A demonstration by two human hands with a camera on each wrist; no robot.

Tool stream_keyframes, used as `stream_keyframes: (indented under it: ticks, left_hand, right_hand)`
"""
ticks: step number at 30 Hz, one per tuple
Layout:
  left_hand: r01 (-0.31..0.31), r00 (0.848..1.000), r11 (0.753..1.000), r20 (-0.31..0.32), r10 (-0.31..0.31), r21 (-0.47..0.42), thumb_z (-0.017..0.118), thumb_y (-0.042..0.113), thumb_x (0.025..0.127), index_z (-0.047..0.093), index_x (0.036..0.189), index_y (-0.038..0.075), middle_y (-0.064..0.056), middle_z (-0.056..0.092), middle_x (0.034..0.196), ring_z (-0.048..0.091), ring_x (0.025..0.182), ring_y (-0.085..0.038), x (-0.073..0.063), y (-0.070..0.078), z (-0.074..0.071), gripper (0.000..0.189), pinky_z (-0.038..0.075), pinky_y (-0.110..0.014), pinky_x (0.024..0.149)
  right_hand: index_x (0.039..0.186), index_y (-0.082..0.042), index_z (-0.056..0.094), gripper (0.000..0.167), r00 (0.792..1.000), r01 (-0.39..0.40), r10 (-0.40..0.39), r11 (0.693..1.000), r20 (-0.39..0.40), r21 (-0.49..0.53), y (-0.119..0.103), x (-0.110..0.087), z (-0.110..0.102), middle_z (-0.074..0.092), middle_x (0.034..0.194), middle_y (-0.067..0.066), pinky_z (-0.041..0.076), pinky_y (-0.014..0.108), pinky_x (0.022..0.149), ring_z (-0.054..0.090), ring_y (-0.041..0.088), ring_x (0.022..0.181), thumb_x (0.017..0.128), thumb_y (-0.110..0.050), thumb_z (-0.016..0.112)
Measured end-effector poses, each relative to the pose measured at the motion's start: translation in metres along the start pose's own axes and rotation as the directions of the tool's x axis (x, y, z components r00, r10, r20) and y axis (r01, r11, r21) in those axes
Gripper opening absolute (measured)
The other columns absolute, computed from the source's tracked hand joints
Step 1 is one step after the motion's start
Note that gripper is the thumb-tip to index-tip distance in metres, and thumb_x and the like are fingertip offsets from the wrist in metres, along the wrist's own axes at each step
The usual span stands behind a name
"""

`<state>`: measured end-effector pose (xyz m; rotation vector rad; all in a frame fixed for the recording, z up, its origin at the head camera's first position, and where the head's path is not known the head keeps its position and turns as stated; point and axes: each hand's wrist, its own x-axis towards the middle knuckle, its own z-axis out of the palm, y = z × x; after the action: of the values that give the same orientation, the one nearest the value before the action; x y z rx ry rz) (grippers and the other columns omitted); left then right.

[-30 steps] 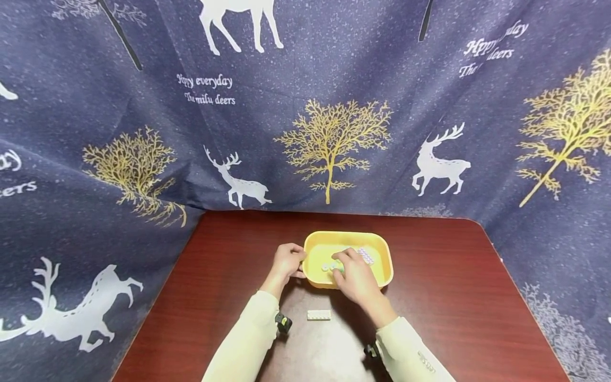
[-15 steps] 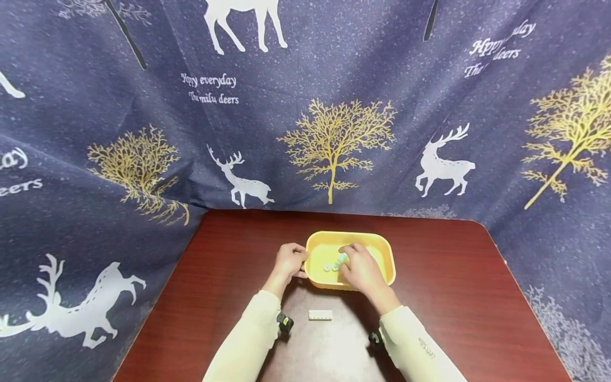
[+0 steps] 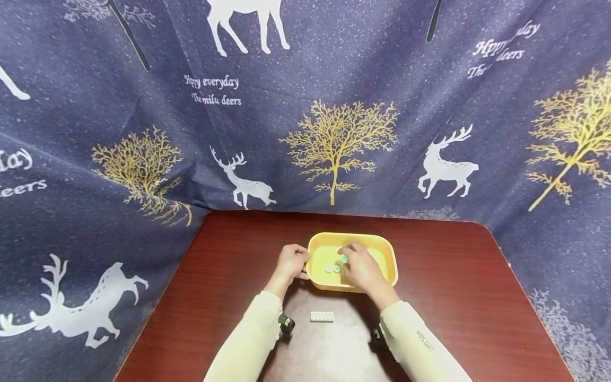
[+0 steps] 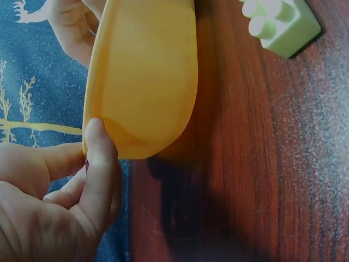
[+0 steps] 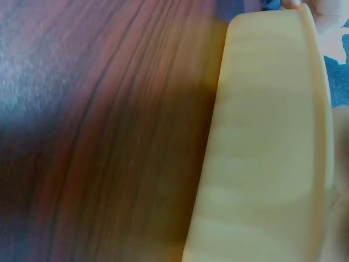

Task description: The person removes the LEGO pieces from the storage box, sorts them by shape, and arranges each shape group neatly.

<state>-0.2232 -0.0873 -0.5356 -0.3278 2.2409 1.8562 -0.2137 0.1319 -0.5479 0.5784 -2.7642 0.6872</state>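
Note:
A yellow plastic basin (image 3: pixel 319 284) stands on the table. At its left end my left hand (image 3: pixel 292 260) pinches the rim between thumb and fingers; the left wrist view shows this grip (image 4: pixel 82 191) closely. My right hand (image 3: pixel 361 266) reaches over the near side into the basin, fingers curled, with a small green piece (image 3: pixel 343 259) at its fingertips. Two small, round, pale pieces, a whitish one (image 3: pixel 329 269) and a greenish one (image 3: pixel 337 268), lie on the basin floor to its left. In the right wrist view the basin wall (image 5: pixel 267 136) hides the right hand's fingertips.
A pale toy building brick (image 3: pixel 322 317) lies on the reddish-brown table (image 3: pixel 444 297) in front of the basin; its studs show in the left wrist view. Dark blue cloth (image 3: pixel 267 106) printed with deer and trees hangs behind and beside the table.
My right hand has shifted slightly right and away inside the basin, covering a purple-and-white piece seen earlier. The green piece now shows at its fingertips. My left hand keeps its hold on the rim.

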Motion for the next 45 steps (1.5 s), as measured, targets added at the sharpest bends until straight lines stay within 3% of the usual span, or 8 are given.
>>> stream_keyframes:
  ticks: [6,11,18,26,31,37,45]
  left_hand:
    - [-0.002,1.0,1.0,0.005,0.002,0.004,0.062,0.004,0.099,0.064,0.117,-0.009,-0.031,0.067,0.104,0.073,0.072,-0.04,-0.001,0.0,0.002,0.023,0.065,-0.034,0.05]
    - [-0.011,1.0,1.0,0.006,0.011,-0.007,0.062,0.002,0.098,0.064,0.112,-0.009,-0.03,0.066,0.1,0.07,0.064,-0.031,-0.002,0.0,0.004,0.018,0.063,-0.032,0.047]
    - [0.001,1.0,1.0,-0.005,-0.001,0.004,0.062,0.003,0.098,0.065,0.108,-0.007,-0.026,0.065,0.093,0.063,0.058,-0.021,-0.001,-0.001,0.006,0.014,0.063,-0.032,0.047]
    - [0.017,1.0,0.999,-0.015,-0.017,0.028,0.064,0.004,0.098,0.065,0.109,-0.007,-0.029,0.066,0.099,0.066,0.062,-0.026,-0.001,-0.003,0.006,0.015,0.064,-0.033,0.048]
    - [0.013,1.0,0.999,-0.013,-0.013,0.031,0.064,0.004,0.098,0.064,0.111,-0.008,-0.031,0.065,0.102,0.067,0.064,-0.027,-0.002,-0.001,0.006,0.017,0.064,-0.033,0.048]
    - [0.009,1.0,0.999,-0.022,-0.008,0.036,0.064,0.004,0.098,0.065,0.11,-0.008,-0.031,0.065,0.1,0.066,0.062,-0.025,-0.002,0.001,0.005,0.016,0.064,-0.033,0.047]
    - [0.004,0.999,0.999,-0.032,-0.003,0.036,0.064,0.004,0.098,0.065,0.11,-0.008,-0.024,0.065,0.094,0.065,0.059,-0.023,0.0,0.001,0.004,0.016,0.064,-0.032,0.047]
  right_hand:
    - [0.112,-0.005,0.073,0.034,1.0,0.018,-0.018,1.0,0.014,-0.015,0.006,0.003,0.003,0.066,0.11,0.01,0.061,0.047,0.093,0.063,0.031,0.107,0.08,-0.008,0.084]
    - [0.112,-0.007,0.073,0.031,0.999,0.012,-0.011,0.999,0.031,-0.039,0.011,0.004,0.006,0.066,0.117,0.012,0.059,0.049,0.097,0.062,0.034,0.113,0.085,-0.018,0.084]
    - [0.11,-0.006,0.073,0.027,0.998,0.007,-0.005,0.999,0.066,-0.035,0.019,0.005,0.009,0.065,0.119,0.014,0.056,0.051,0.103,0.06,0.036,0.117,0.085,-0.013,0.082]
    - [0.106,-0.005,0.075,0.021,0.998,0.039,-0.035,0.996,0.059,-0.079,0.022,0.007,0.012,0.069,0.114,0.014,0.05,0.056,0.108,0.061,0.039,0.114,0.086,-0.01,0.08]
    - [0.102,-0.008,0.077,0.018,0.997,0.017,-0.008,0.994,0.082,-0.111,0.019,0.008,0.01,0.07,0.12,0.014,0.05,0.06,0.104,0.059,0.039,0.116,0.084,-0.011,0.08]
    - [0.092,-0.016,0.077,0.01,0.99,-0.023,0.043,0.989,0.137,-0.145,0.019,0.01,0.011,0.07,0.124,0.01,0.053,0.057,0.092,0.055,0.035,0.117,0.084,-0.021,0.079]
    - [0.099,-0.019,0.075,0.028,0.98,-0.013,0.043,0.988,0.195,-0.152,0.02,0.013,0.01,0.067,0.13,0.01,0.051,0.055,0.089,0.052,0.035,0.121,0.072,-0.017,0.083]
